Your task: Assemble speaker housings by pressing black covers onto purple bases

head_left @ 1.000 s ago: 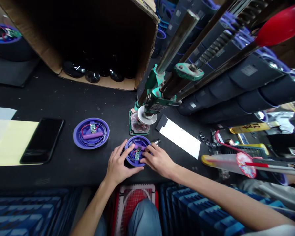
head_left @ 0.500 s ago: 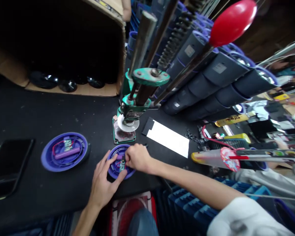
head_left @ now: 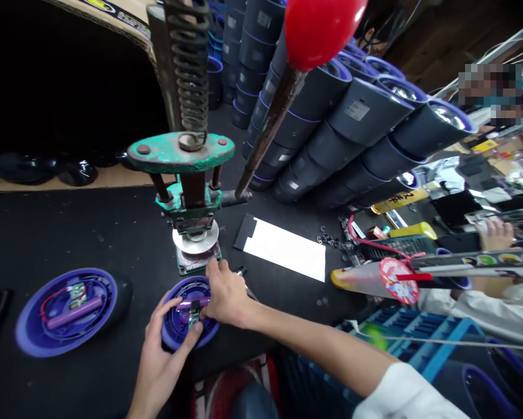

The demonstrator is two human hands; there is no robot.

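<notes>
A round purple housing (head_left: 169, 331) with a purple battery (head_left: 185, 304) and a small green circuit board (head_left: 193, 318) inside sits on the black table, in front of the green press. My left hand (head_left: 163, 349) is wrapped round its near left side, fingers on the rim and battery, thumb by the board. Over its right edge, my right hand (head_left: 227, 295) has its fingers bent and pressed together near the board; whatever is between them is hidden. To the left lies a second purple housing (head_left: 29, 337) with a battery and board in it.
The green hand press (head_left: 181, 152) with a red-knobbed lever (head_left: 322, 29) stands behind the hands. A white sheet (head_left: 287, 251) lies right of it. Stacked dark cylinders (head_left: 357, 110) fill the back; an open cardboard box (head_left: 130, 35) is at left. Another person's hand (head_left: 497, 234) shows far right.
The view has shifted, so the press looks nearer and further left. My right hand's fingers now lie further over the housing's back right rim. My left hand still holds the housing.
</notes>
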